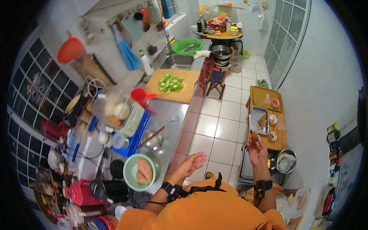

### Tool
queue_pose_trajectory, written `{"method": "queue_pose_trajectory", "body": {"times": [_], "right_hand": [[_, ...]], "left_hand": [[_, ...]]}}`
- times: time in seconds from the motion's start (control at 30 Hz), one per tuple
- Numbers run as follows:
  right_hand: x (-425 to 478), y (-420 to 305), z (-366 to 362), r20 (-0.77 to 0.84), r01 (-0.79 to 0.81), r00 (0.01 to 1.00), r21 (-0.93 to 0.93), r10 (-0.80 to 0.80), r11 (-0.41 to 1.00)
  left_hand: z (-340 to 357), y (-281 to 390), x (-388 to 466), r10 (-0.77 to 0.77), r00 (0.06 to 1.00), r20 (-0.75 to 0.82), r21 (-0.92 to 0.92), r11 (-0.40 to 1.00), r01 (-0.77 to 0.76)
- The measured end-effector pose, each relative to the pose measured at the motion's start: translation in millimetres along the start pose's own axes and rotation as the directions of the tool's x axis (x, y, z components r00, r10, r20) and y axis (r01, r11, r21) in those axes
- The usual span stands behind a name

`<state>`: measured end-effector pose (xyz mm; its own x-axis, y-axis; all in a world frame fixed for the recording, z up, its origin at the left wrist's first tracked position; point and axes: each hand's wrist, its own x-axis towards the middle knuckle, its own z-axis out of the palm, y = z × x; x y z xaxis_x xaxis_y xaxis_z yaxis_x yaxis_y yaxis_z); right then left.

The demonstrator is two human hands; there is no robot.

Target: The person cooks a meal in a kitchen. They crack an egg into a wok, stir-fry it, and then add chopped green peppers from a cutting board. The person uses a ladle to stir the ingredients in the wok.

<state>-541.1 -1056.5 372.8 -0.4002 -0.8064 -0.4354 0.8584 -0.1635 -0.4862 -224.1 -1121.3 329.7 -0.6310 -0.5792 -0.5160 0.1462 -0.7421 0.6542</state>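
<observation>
My left hand [192, 164] is held over the tiled floor, beside the steel counter [172, 135], fingers apart and nothing in it. Raised near the wooden side table [280, 141], my right hand [258, 149] grips a small brown rounded thing [254, 136], perhaps an egg. Just beyond it lies a metal tray [254, 113] with brownish shredded food [262, 122]. Small cups [272, 135] of ingredients stand beside that tray. To my left, a pale green bowl [128, 172] holds pieces of raw meat [144, 169], likely chicken breast.
Chopped green vegetable [170, 84] is heaped on a wooden cutting board [191, 86] near the sink [178, 61]. A metal bowl [152, 141] with a wooden stick across it and a red ladle [141, 96] rest on the counter. A folding stool [216, 79] stands ahead on the floor.
</observation>
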Motion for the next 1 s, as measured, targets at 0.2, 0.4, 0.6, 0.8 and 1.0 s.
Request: {"method": "queue_pose_trajectory", "body": {"times": [0.2,0.4,0.6,0.8,1.0], "right_hand": [[81,-27,8,-0.095,0.036,0.995,0.017,-0.034,0.999],[193,-35,29,-0.176,0.039,0.984,0.031,-0.033,0.999],[292,-82,91,-0.206,0.158,0.966,-0.003,-0.155,0.988],[407,-151,130,-0.219,0.337,0.921,0.037,-0.321,0.941],[561,-246,124,-0.342,0.446,0.854,0.094,-0.392,0.89]], "left_hand": [[59,104,157,-0.017,0.998,0.064,-0.007,1.0,0.018],[66,197,301,0.007,0.997,0.074,-0.188,0.982,0.007],[75,286,430,0.0,0.993,0.117,-0.239,0.971,0.028],[85,351,511,-0.069,0.995,0.078,-0.232,0.969,0.086],[61,406,595,-0.049,0.987,-0.156,-0.249,0.969,0.008]]}}
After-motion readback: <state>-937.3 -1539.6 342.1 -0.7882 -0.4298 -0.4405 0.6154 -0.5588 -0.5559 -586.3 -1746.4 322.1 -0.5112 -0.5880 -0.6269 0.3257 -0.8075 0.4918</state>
